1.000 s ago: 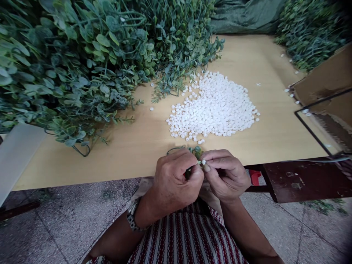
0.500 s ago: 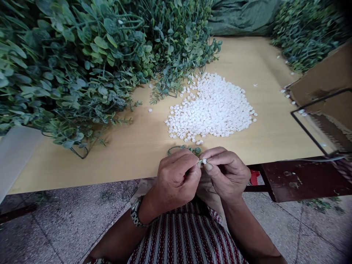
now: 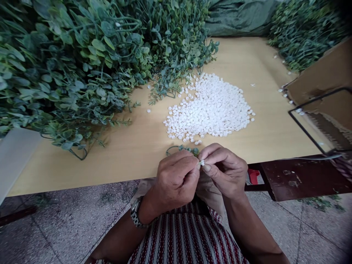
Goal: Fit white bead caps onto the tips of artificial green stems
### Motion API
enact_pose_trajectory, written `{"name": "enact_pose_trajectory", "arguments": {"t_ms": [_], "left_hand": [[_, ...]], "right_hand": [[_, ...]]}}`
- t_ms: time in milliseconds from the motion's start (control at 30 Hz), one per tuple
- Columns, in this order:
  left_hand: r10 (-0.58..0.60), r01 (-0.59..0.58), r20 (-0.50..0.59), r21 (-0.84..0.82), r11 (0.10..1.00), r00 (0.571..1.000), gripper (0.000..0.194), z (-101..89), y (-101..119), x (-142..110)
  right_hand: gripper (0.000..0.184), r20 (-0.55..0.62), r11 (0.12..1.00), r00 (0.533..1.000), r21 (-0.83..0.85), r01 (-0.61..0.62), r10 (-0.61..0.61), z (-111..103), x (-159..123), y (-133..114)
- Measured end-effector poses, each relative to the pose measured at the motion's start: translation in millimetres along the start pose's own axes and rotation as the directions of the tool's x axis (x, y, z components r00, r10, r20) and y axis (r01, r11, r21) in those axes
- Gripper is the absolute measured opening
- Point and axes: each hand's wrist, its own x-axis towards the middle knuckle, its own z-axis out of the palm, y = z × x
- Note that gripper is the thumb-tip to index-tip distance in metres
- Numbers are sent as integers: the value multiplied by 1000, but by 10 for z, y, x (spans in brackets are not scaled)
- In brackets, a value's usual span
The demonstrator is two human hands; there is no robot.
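Observation:
In front of my body, at the table's near edge, both hands meet fingertip to fingertip. My left hand point(image 3: 178, 178) is closed in a pinch on a green leafy stem point(image 3: 187, 149), whose leaves and curved end show just beyond the knuckles. Between thumb and forefinger my right hand point(image 3: 224, 170) grips a small white bead point(image 3: 202, 162) at the tip of that stem. Whether the bead sits fully on the stem cannot be made out. Just past the hands a wide heap of similar white beads point(image 3: 210, 108) lies on the table.
A large pile of artificial greenery point(image 3: 82, 62) covers the table's left and back, with another bunch point(image 3: 308, 36) at the far right. A torn cardboard box point(image 3: 324, 80) and a black wire frame point(image 3: 305, 129) stand at the right edge. A dark red bench point(image 3: 305, 179) sits below.
Both hands stay pinched together at nearly the same spot, with the white bead slightly closer to the left fingertips. The whole view has shifted a little.

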Motion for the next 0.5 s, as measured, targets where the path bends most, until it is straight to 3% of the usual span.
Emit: {"name": "enact_pose_trajectory", "arguments": {"t_ms": [200, 300, 433, 500], "left_hand": [[14, -14, 8, 0, 1000, 1000, 19, 5, -17, 28], [3, -3, -4, -92, 996, 1000, 18, -132, 70, 32], [-107, 93, -58, -208, 974, 993, 15, -560, 358, -21], [-89, 98, 44, -272, 957, 995, 12, -703, 472, -63]], "right_hand": [[12, 50, 986, 994, -136, 100, -93, 6, 25, -27], [17, 59, 967, 982, -176, 186, -178, -22, 34, -78], [16, -200, 946, 928, -137, 293, -316, -149, 7, -158], [12, -282, 948, 908, -161, 274, -310, -239, -25, -165]]}}
